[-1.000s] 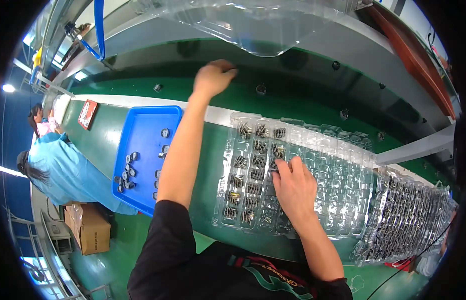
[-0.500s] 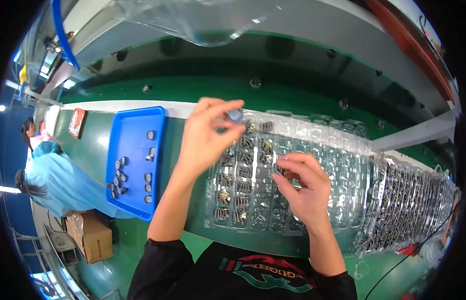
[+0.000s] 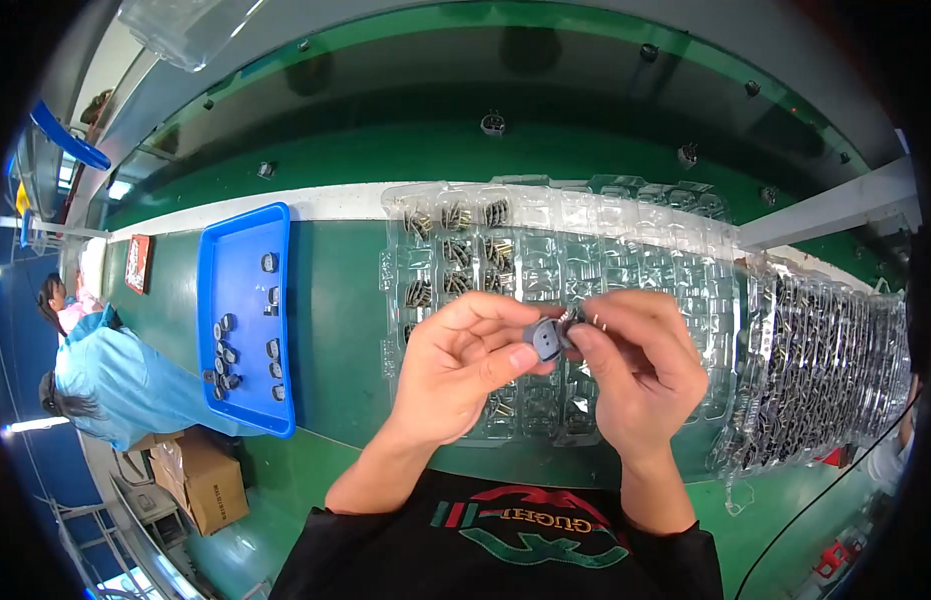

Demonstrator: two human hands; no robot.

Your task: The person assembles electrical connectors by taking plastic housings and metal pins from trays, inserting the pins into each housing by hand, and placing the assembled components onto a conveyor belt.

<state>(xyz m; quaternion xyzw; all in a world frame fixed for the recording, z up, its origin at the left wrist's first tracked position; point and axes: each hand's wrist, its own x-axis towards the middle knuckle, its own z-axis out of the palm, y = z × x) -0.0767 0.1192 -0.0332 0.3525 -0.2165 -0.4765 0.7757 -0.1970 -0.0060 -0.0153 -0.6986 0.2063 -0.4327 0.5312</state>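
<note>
Above the clear blister trays, my two hands meet. Thumb and fingers of my left hand pinch a small grey plastic housing, its slotted face turned up. My right hand grips a small dark part with thin metal pins, held close against the housing. My fingers cover much of it, and whether the two pieces are joined I cannot tell. Clusters of small dark and brass-coloured metal pieces lie in several tray pockets beneath and beyond my hands.
To the left, a blue tray holds several grey and black housings. Stacked, filled blister trays stand at the right. A person in blue sits at the far left, near a cardboard box. A grey post rises at the back right.
My left hand has come down and to the right with the grey housing, meeting my right hand. The whole view has shifted, so the trays sit differently in it.
</note>
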